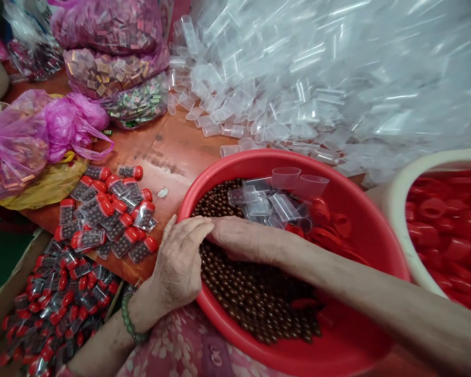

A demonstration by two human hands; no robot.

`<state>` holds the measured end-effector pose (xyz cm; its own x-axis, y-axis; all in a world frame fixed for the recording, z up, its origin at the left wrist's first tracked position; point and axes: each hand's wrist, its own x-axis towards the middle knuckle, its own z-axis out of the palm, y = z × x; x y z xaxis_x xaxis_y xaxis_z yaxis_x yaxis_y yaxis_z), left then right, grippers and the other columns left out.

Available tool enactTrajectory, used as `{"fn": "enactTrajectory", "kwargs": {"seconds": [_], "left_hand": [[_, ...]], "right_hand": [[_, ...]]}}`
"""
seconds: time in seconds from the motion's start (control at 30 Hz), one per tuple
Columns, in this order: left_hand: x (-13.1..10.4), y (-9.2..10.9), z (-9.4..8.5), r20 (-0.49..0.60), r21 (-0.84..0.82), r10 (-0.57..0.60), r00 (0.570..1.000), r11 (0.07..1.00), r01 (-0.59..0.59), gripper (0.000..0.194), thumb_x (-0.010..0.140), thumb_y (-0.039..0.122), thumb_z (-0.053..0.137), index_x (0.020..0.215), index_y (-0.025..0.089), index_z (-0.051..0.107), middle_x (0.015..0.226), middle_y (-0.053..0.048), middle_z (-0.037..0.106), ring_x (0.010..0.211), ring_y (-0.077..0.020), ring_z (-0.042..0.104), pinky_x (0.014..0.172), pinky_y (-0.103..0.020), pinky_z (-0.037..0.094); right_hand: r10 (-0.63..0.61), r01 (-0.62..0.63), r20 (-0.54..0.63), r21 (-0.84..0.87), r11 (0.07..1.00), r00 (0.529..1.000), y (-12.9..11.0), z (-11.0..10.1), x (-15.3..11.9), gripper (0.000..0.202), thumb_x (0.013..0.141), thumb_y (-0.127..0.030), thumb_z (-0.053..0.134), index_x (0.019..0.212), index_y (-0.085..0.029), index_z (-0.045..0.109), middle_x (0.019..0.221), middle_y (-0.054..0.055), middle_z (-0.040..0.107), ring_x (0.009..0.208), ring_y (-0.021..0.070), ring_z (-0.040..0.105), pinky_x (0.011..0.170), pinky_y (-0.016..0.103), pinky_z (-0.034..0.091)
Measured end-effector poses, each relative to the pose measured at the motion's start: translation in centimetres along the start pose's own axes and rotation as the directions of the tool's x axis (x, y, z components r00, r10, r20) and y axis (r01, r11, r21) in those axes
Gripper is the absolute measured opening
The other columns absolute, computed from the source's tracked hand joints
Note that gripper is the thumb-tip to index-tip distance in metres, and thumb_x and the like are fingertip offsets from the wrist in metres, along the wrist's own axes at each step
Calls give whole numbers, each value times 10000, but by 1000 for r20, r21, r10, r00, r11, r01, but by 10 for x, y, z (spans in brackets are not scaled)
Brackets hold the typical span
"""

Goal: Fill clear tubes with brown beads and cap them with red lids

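1. Red basin [361, 330]: set in front of the wearer. Dark brown beads [255, 298] are held along its left and near side; clear cases [284, 207] are lodged at the far side, and red caps [339, 225] toward the right.
2. Left grip [180, 256]: placed at the basin's left rim, fingers bent toward the other hand. Whether anything is held, or how far it is closed, cannot be told.
3. Right grip [239, 238]: reached over the beads, its fingertips covered by the left hand. Opening and contents cannot be told.
4. Capped tubes [120, 228]: piled on the tabletop [188, 152] left of the basin, with dark contents seen inside. More tubes [63, 309] are gathered beside a cardboard wall [18, 283] at lower left.
5. Risks: beads could be spilled over the left rim if the hands were lifted carelessly; caps or cases could be knocked among the beads by the crossing forearm; outermost tubes could be pushed off the tabletop's near edge by the left wrist.
6. Edges and room: the right is hemmed by a cream bucket [400, 209], the far side by a heap of loose cases [298, 78]. A bare strip is left between basin and tube pile.
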<state>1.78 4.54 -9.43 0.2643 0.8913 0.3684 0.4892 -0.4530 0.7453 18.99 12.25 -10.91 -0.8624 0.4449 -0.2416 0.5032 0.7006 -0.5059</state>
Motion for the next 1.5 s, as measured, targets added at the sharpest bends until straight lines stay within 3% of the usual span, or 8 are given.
{"fn": "enactTrajectory", "kwargs": {"seconds": [0.1,0.3,0.47,0.63,0.87,1.07,1.33,1.5], "left_hand": [[0,0,0,3,1,0,1000,1000,0,490,853,43,352,1311,175,466,1290,-120,609,1252,-199,523,1145,-462,273],[1,2,-1,10,52,-19,1000,999,18,446,890,83,344,1302,180,484,1281,-117,618,1242,-202,536,1178,-478,200],[1,11,-8,55,168,-23,998,986,13,408,926,87,353,1314,153,462,1312,-134,598,1278,-208,515,1198,-522,125],[4,32,-22,156,30,-46,987,999,42,470,935,147,417,1402,124,376,1437,-165,485,1369,-221,420,1166,-448,320],[16,40,-15,375,-249,-178,910,926,284,596,909,233,523,1453,124,305,1494,-174,410,1380,-264,410,1146,-484,368],[24,36,-3,322,-337,-177,930,896,287,549,873,208,588,1396,174,424,1421,-140,514,1305,-263,503,1097,-467,433],[30,47,-15,289,-207,-180,940,947,245,468,808,213,695,1257,123,600,1224,-120,674,1111,-242,643,1006,-373,501],[35,50,-18,331,-360,-167,929,888,288,428,806,178,697,1230,182,640,1192,-58,700,1057,-194,668,981,-285,500]], "right_hand": [[-40,31,61,148,989,997,-1,0,-10,359,623,-5,595,949,-146,642,1033,68,655,935,203,623,825,316,501],[-37,8,66,395,919,997,-3,-4,-22,349,704,-83,619,1048,-145,618,1041,41,655,1002,185,604,914,334,474],[95,-69,11,768,637,995,-10,-20,-34,399,728,-326,732,1075,-157,632,1031,24,648,1004,192,580,940,344,434],[190,-64,-41,856,514,981,-21,-37,-51,405,700,-327,758,1061,-177,652,992,6,647,967,185,577,915,337,430],[212,38,-180,840,541,961,-29,-49,-68,361,713,-327,756,1038,-194,674,1014,19,662,991,189,592,937,355,430],[190,78,-222,820,566,956,-30,-53,-71,347,724,-305,748,1052,-209,687,1043,17,679,992,179,602,931,343,432],[142,139,-257,824,549,956,-38,-55,-78,335,738,-258,754,1063,-192,708,985,4,708,899,143,634,843,260,474],[163,140,-271,822,552,949,-41,-57,-80,380,746,-288,753,1114,-204,707,968,11,723,863,150,653,816,264,503]]}}
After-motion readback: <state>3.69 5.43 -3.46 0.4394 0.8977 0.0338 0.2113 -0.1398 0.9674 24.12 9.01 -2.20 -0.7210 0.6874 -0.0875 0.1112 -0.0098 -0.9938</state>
